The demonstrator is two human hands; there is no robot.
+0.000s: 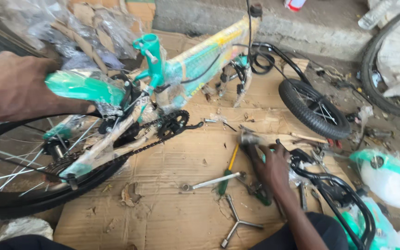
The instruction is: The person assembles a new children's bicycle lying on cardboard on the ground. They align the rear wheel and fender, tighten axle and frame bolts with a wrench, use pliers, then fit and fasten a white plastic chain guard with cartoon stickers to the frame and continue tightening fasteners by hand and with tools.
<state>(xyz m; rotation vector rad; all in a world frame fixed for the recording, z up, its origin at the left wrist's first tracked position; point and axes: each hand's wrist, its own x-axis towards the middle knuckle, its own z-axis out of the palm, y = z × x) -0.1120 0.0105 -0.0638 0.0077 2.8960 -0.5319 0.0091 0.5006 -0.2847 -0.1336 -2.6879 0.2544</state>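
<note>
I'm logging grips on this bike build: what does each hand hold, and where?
The left hand grips the rear tyre at its top. The right hand reaches among tools on the cardboard; blur hides any hold.

Flattened cardboard (172, 217) over dirt floor; concrete kerb (311, 32) behind; daylight.

1 teal bicycle frame (195, 60) lies on 1 sheet of cardboard (172, 213). 3 wheels show: 1 rear wheel (24, 185) on the frame, 1 small loose wheel (313, 109), 1 at the right edge (385, 69). Tools: 1 spanner (209, 181), 1 green-handled screwdriver (227, 178), 1 three-way wrench (238, 222). 2 hands: left hand (19, 88), right hand (269, 166).
</note>
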